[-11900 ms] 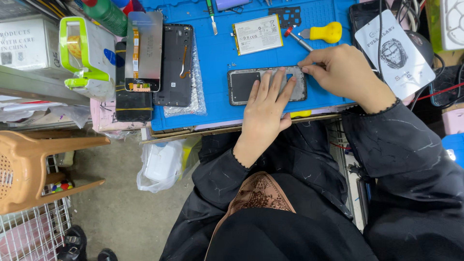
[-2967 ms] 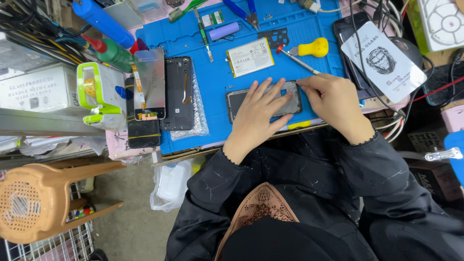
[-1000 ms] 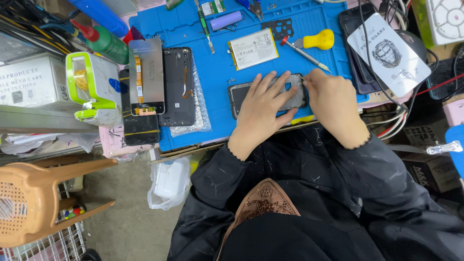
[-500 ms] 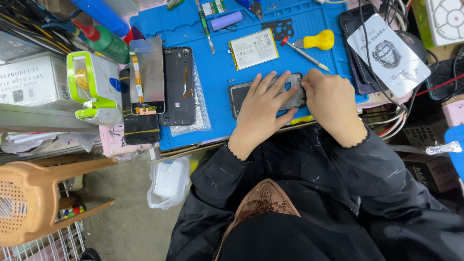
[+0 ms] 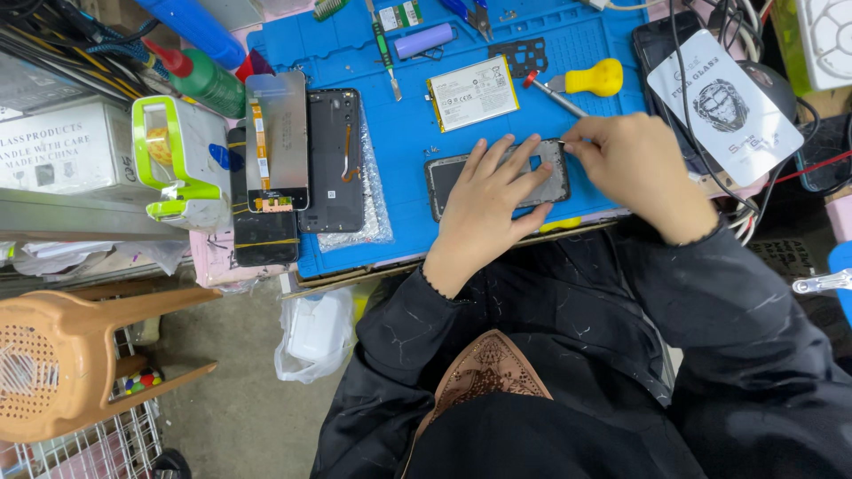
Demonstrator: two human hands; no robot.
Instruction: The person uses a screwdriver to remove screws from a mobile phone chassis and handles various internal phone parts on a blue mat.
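Observation:
An opened dark phone body lies on the blue work mat near the bench's front edge. My left hand lies flat on the phone with fingers spread, pressing it down. My right hand is at the phone's right end, fingertips pinched on a thin metal tool whose tip touches the phone's top right corner. A flat phone battery rests just beyond the phone. A yellow-handled screwdriver lies behind my right hand.
Left of the phone lie a detached screen and a black back cover. A green and white device, a green bottle, tweezers, a purple cylinder, a printed packet and cables surround the mat. An orange stool stands lower left.
My right hand has shifted slightly right and up to the phone's top right corner with the thin tool. My left hand still presses the phone down.

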